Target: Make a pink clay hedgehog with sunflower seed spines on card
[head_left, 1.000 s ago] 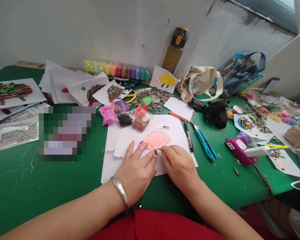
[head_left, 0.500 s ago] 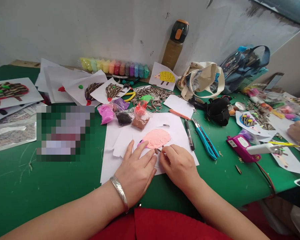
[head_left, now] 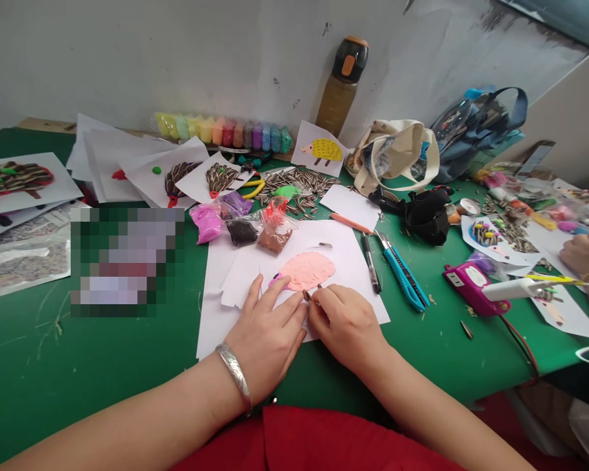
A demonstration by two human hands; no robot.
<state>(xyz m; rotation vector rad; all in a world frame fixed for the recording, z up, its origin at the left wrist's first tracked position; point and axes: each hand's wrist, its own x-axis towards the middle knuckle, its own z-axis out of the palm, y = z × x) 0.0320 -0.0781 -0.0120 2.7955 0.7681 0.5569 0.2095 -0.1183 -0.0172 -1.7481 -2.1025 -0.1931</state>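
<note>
A pink clay hedgehog shape (head_left: pixel 307 271) with a purple snout lies flat on white paper (head_left: pixel 248 278). My left hand (head_left: pixel 269 333) rests on the paper below it, fingers spread, fingertips near the snout. My right hand (head_left: pixel 346 320) is closed in a pinch at the shape's lower edge. A small dark brown piece (head_left: pixel 307 296) shows at its fingertips, between both hands; whether it is clay or a seed is unclear. A single sunflower seed (head_left: pixel 325 244) lies above the pink shape.
Bagged brown clay (head_left: pixel 275 240) and pink clay (head_left: pixel 207 222) sit behind the paper. A pen (head_left: pixel 372 261) and a blue utility knife (head_left: pixel 403 271) lie to the right. Sunflower seeds (head_left: pixel 307 183) are heaped at the back. Another person's hand (head_left: pixel 585 254) is at far right.
My right hand has shifted slightly left, its fingertips closer to the small brown piece. The left hand stays in place on the paper.
</note>
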